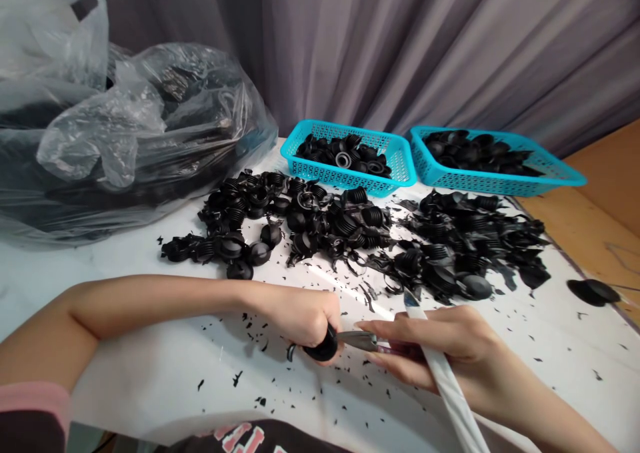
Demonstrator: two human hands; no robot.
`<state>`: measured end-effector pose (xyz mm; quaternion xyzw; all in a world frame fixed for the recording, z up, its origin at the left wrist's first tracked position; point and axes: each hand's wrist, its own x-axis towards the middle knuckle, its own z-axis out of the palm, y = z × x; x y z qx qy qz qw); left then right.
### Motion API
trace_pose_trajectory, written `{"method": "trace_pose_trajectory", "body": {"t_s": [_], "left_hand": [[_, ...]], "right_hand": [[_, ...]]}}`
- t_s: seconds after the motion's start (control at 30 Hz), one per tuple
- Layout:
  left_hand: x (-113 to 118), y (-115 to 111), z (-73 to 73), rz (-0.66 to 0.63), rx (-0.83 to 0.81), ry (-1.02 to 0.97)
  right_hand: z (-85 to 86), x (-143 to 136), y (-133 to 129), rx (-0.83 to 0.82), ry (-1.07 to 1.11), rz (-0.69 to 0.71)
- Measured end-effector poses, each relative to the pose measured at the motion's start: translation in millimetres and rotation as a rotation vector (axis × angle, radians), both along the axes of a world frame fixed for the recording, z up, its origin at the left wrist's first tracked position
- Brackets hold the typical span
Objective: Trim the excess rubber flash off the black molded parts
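Note:
My left hand (305, 316) is closed round a black round rubber part (325, 347) low over the white table. My right hand (450, 353) grips a small pair of pliers (357, 339) whose grey tapered jaws reach to the edge of that part. Whether the jaws are clamped on it I cannot make out. A white-wrapped stick (445, 379) with a bladed metal tip also passes through my right hand, lying across the fingers. Beyond both hands lies a pile of ribbed black rubber parts (345, 223), with a second pile (460, 239) to its right.
A blue basket (350, 181) with black parts stands behind the piles, and another blue basket (500, 185) is at its right. A large clear plastic bag (150, 133) of black parts fills the left back. Black scraps litter the white table (165, 386). Grey curtains hang behind.

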<state>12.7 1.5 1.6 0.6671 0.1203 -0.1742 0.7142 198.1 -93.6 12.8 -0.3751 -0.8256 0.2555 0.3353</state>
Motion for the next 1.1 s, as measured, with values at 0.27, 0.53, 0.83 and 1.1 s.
{"method": "trace_pose_trajectory", "body": {"t_s": [0.27,0.53,0.83,1.1], "left_hand": [[-0.3,-4.2,1.5,0.008,0.024,0.027],[0.4,-2.8,-3.4,0.021,0.036,0.042],[-11.1,7.1,4.0,0.344,0.143,-0.005],[-20.3,9.0,8.5,0.479,-0.27,-0.161]], "right_hand": [[-3.5,1.9,-1.0,-0.075,-0.009,0.026],[-5.7,3.0,-2.0,-0.063,-0.055,0.037],[16.4,18.1,33.7,0.056,0.04,-0.097],[17.9,15.1,36.0,0.132,0.064,-0.273]]}}
